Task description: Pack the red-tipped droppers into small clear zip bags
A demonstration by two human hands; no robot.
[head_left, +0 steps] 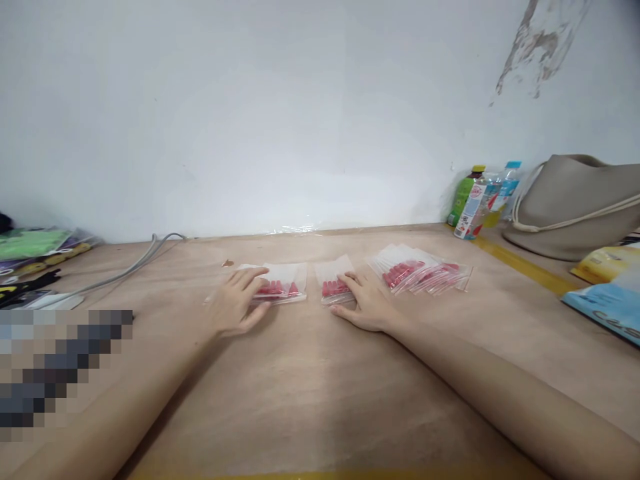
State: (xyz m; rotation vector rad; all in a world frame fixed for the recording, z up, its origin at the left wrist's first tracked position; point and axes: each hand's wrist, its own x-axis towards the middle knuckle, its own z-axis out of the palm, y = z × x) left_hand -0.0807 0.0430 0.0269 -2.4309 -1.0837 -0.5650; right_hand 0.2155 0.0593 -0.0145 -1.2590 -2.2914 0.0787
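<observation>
Several clear zip bags holding small red cone-shaped pieces lie on the wooden table. My left hand (pixel 240 301) rests with fingers apart over the left side of one group of bags (pixel 295 283). Across a narrow gap, my right hand (pixel 364 303) lies with spread fingers on the right part of another bag (pixel 330 277). To the right of it, a fanned-out stack of similar bags (pixel 420 270) overlaps on the table, untouched. Parts of the bags under both hands are hidden by the fingers.
Drink bottles (pixel 473 203) and a grey-beige bag (pixel 580 207) stand at the back right. Blue and yellow packs (pixel 607 307) lie at the right edge. Grey cables (pixel 133 267) and packaged goods (pixel 35 243) are at left. A white wall (pixel 300 120) closes off the back.
</observation>
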